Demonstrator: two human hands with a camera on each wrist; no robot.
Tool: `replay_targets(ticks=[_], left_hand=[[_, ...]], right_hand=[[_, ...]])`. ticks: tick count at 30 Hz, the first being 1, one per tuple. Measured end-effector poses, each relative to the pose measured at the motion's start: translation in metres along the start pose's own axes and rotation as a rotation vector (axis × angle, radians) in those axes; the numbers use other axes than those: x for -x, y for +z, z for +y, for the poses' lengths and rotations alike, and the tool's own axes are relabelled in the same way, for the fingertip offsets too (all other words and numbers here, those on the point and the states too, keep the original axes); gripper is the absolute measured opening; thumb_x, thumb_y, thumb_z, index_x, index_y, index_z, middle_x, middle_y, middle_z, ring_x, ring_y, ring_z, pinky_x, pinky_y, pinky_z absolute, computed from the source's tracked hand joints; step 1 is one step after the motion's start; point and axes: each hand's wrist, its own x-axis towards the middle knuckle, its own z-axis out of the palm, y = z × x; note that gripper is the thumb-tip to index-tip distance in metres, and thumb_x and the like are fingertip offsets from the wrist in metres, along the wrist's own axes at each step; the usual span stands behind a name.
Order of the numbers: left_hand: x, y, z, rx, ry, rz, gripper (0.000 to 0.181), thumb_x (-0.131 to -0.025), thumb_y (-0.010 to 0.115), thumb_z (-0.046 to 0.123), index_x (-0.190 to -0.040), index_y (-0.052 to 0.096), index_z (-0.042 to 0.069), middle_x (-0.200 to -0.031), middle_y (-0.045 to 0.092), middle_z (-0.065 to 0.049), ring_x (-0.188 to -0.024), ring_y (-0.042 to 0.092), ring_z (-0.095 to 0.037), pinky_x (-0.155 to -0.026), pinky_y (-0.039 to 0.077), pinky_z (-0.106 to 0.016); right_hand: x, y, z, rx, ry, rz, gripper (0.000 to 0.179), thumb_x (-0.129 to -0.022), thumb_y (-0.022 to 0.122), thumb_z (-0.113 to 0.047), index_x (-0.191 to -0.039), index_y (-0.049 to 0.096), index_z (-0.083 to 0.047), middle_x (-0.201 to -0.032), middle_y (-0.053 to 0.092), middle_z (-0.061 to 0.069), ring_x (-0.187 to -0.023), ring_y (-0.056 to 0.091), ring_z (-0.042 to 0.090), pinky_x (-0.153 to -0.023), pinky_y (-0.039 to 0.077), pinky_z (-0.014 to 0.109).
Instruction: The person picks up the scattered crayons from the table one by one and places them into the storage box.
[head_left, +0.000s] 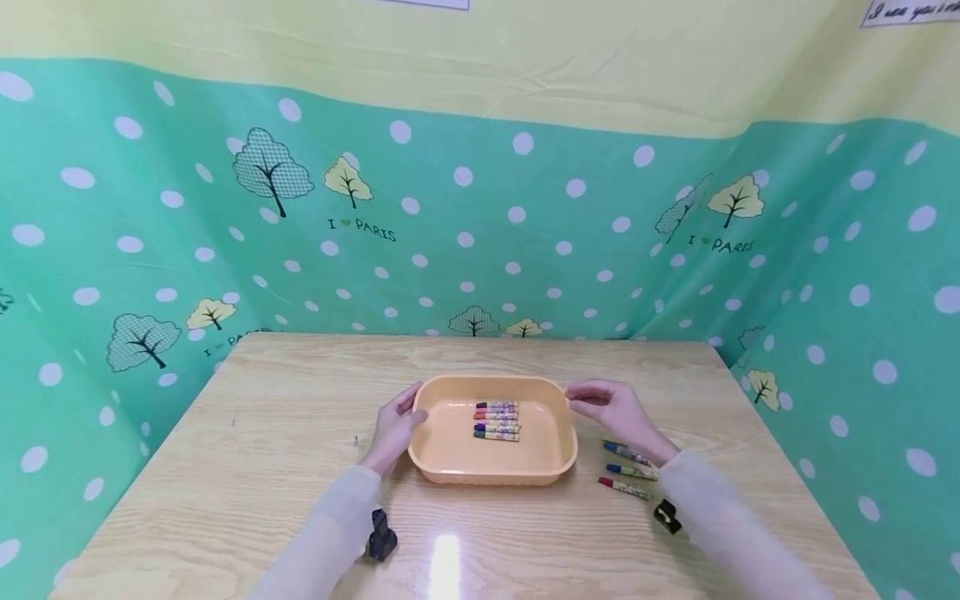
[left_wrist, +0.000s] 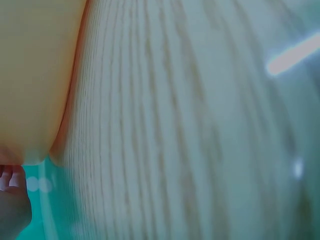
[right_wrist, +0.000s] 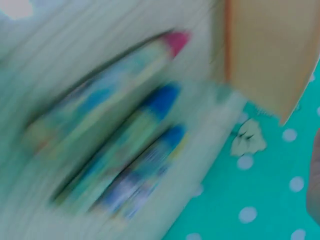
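A peach plastic tray point(head_left: 491, 482) stands on the table with several crayons point(head_left: 497, 422) side by side on its floor. At its left side, my left hand point(head_left: 393, 425) holds the rim, thumb over the edge and fingers along the outside wall. The right hand point(head_left: 611, 410) is at the tray's upper right rim, fingers bent towards it; whether they pinch the rim is too small to tell. Below that hand lie several more crayons, among them a red-tipped crayon point(right_wrist: 107, 87) and a blue-tipped crayon point(right_wrist: 120, 142), blurred in the right wrist view.
The wooden table point(head_left: 300, 467) reaches back to a green dotted curtain point(head_left: 465, 217), which also hangs along both sides. A black wrist mount point(head_left: 381, 536) shows by the left sleeve and another black piece point(head_left: 667, 517) by the right one.
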Motion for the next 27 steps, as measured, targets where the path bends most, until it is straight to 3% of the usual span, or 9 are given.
replay_targets(ticks=[4, 10, 20, 27], left_hand=[[0.0, 0.0, -0.001, 0.005, 0.002, -0.003, 0.057, -0.083, 0.053, -0.003, -0.137, 0.041, 0.008, -0.141, 0.04, -0.017, -0.129, 0.04, -0.029, -0.104, 0.041, -0.034], [0.001, -0.001, 0.0, -0.007, -0.009, 0.005, 0.057, -0.082, 0.053, -0.002, -0.137, 0.041, 0.009, -0.141, 0.041, -0.017, -0.129, 0.041, -0.028, -0.104, 0.04, -0.034], [0.0, -0.003, 0.0, 0.003, 0.004, 0.003, 0.056, -0.083, 0.052, -0.002, -0.137, 0.04, 0.007, -0.141, 0.041, -0.018, -0.128, 0.041, -0.029, -0.104, 0.04, -0.033], [0.001, -0.001, 0.002, 0.014, -0.002, 0.003, 0.056, -0.083, 0.052, -0.002, -0.137, 0.041, 0.009, -0.141, 0.04, -0.017, -0.129, 0.04, -0.028, -0.104, 0.04, -0.033]], right_hand=[[0.008, -0.017, 0.016, 0.032, 0.0, 0.008, 0.03, -0.081, 0.066, -0.008, -0.109, 0.064, 0.001, -0.11, 0.065, 0.019, -0.091, 0.065, 0.009, -0.078, 0.056, 0.02], [0.017, -0.033, 0.045, 0.141, 0.071, -0.044, 0.03, -0.083, 0.064, -0.009, -0.112, 0.063, -0.001, -0.112, 0.065, 0.016, -0.099, 0.064, 0.021, -0.079, 0.056, 0.022], [0.022, -0.056, 0.079, 0.24, 0.138, -0.043, 0.039, -0.081, 0.068, -0.018, -0.115, 0.06, 0.0, -0.114, 0.063, 0.016, -0.102, 0.061, 0.026, -0.088, 0.054, 0.036], [0.025, -0.065, 0.092, 0.232, 0.145, -0.055, 0.036, -0.081, 0.068, -0.014, -0.114, 0.061, 0.0, -0.11, 0.065, 0.015, -0.097, 0.062, 0.022, -0.082, 0.055, 0.027]])
